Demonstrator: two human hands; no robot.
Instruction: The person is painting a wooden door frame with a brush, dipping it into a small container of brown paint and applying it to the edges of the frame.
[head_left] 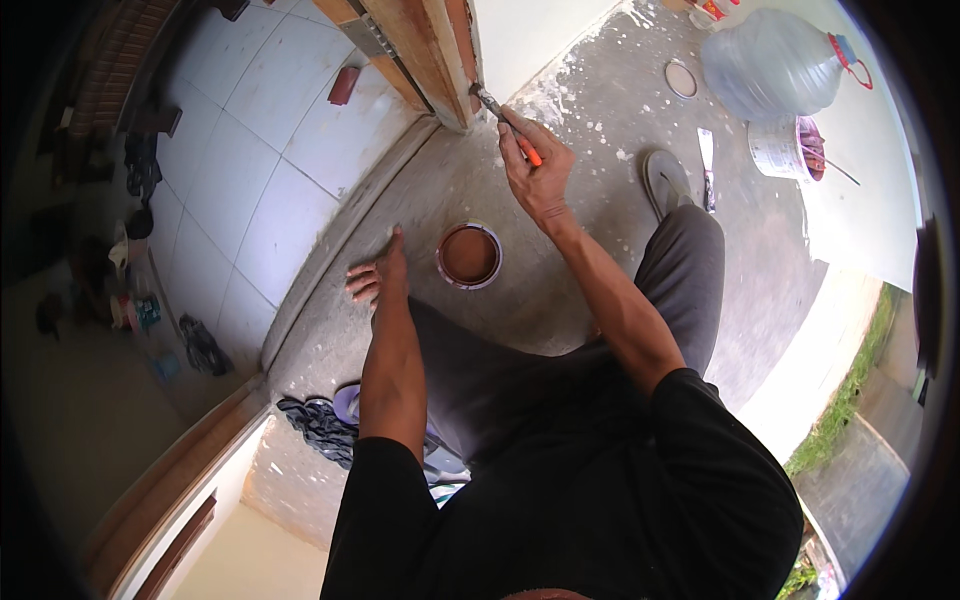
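My right hand (540, 172) is closed round the handle of a paintbrush (491, 103) with an orange end. The brush tip is at the foot of the wooden door frame (437, 50), close to the floor; whether it touches the wood is hard to tell. My left hand (382, 270) holds nothing, its fingers apart, beside my left knee and above the doorway sill. Between my hands, a round open tin (469, 287) of brown paint stands on the concrete floor.
At the far right lies a large clear water jug (765, 65), beside a white bucket (775, 150) with sticks in it. A scraper (707, 165) and a round lid (681, 80) lie nearby. Left of the sill (330, 250) is white tile (290, 125). Black cloth (322, 430) lies behind my left arm.
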